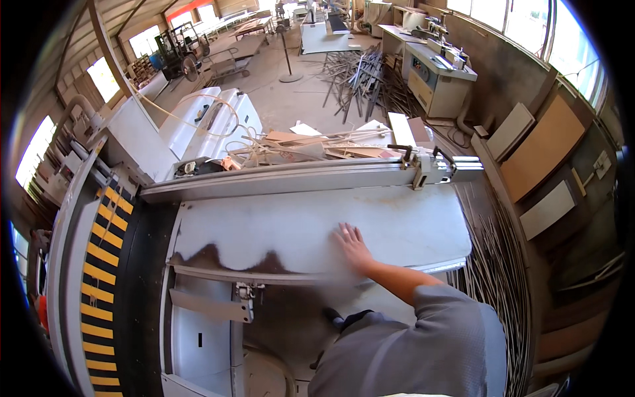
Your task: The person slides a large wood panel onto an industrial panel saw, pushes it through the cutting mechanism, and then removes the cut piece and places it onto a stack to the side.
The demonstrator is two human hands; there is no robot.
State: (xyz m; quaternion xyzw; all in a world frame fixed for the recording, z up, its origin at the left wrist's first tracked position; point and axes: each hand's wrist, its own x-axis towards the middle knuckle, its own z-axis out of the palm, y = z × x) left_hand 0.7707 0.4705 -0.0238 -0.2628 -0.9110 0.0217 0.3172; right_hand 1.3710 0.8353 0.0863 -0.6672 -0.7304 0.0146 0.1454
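Observation:
My right hand [351,250] lies palm down with its fingers spread on the pale grey machine table [410,225]. The forearm reaches in from the lower right, out of a grey sleeve. Nothing shows in this hand's grip. Dark brown worn patches [208,258] mark the table's front left part. A long metal fence [284,182] runs along the far side of the table, beyond the hand. Near its right end sits a clamp-like stop [418,169]. My left hand does not show; a smeared grey patch lies beneath the table's front edge.
A black-and-yellow striped strip [104,255] runs along the left. Wood offcuts [317,145] pile up behind the fence, and thin strips [493,271] lie on the floor at the right. Boards [542,149] lean on the right wall. A forklift [178,53] stands far left.

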